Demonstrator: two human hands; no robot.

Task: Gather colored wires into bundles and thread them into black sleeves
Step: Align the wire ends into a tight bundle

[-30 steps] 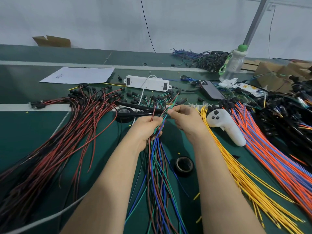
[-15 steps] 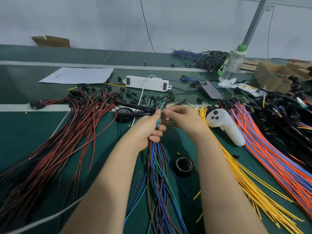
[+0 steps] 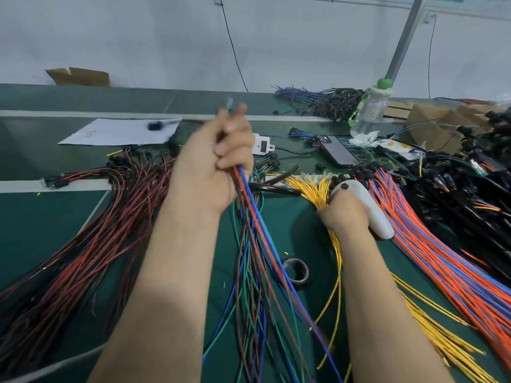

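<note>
My left hand (image 3: 218, 167) is raised above the table and grips a bundle of red, blue and green wires (image 3: 257, 233) near their top ends. The rest of the bundle hangs down between my forearms. My right hand (image 3: 343, 214) is low on the yellow wires (image 3: 309, 189), beside a white controller (image 3: 373, 217). Its fingers are hidden behind the hand. A black sleeve (image 3: 276, 187) lies on the green mat just beyond the bundle.
Red-and-black wires (image 3: 91, 244) spread at the left, and orange and blue wires (image 3: 442, 258) at the right with black connectors behind. A tape roll (image 3: 297, 270) lies between my arms. A phone (image 3: 336, 150), a bottle (image 3: 372, 109) and a paper sheet (image 3: 110, 132) sit further back.
My left hand rose and moved away from me with the coloured bundle. My right hand let go of the bundle's tips and dropped right onto the yellow wires.
</note>
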